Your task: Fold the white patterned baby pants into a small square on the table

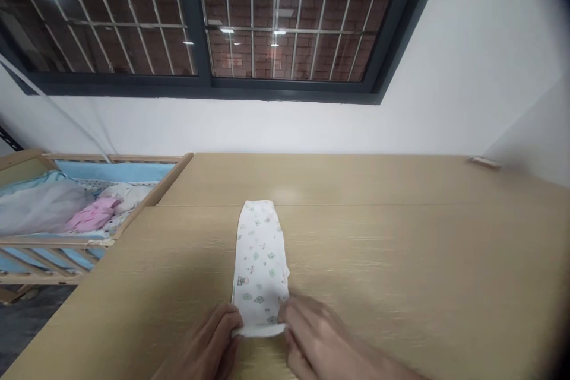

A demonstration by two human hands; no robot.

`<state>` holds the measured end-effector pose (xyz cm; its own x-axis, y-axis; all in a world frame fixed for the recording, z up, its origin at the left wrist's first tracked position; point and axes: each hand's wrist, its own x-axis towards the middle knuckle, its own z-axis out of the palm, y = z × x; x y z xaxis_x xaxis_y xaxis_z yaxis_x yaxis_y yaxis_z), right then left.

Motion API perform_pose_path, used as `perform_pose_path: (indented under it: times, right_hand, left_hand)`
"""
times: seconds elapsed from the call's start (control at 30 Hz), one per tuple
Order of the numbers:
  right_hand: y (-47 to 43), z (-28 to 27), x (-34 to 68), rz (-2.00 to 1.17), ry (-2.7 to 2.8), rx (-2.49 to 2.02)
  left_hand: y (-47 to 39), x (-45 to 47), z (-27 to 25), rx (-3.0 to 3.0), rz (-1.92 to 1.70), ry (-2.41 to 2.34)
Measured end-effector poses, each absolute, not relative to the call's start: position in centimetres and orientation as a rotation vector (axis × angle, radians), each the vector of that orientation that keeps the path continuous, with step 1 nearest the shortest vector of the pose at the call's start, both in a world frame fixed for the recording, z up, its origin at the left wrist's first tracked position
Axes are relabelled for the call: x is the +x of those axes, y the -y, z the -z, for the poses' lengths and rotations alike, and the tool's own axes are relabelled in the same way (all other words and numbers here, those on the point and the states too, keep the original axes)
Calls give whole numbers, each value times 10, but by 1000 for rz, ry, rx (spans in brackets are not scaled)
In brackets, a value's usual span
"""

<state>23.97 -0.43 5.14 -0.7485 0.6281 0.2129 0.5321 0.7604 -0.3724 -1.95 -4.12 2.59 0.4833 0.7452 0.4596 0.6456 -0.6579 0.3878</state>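
- Left hand (pixel 218 332) and right hand (pixel 314 332) pinch the near corners of a cloth (pixel 260 261).
- White, long, narrower at its far end, with small greenish prints.
- Lies flat on a wood-grained table (pixel 378 261).

Dark-framed barred window (pixel 195 24), white wall (pixel 481 71), wooden crib (pixel 48 241), grey floor (pixel 31 326)

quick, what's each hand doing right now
Left hand: closed, pinching the near left corner of the patterned white cloth.
Right hand: closed, pinching its near right corner.
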Motion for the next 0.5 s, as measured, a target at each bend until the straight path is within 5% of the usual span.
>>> perform_pose_path:
  times: [0.2, 0.5]
  right_hand:
    - [-60, -100, 229, -706, 2369, -983]
    - [-214, -36, 194, -634, 2101, -1326]
  left_hand:
    - [-14, -26, -63, 2202, -859, -1416]
    - [-173, -15, -49, 2164, -857, -1745]
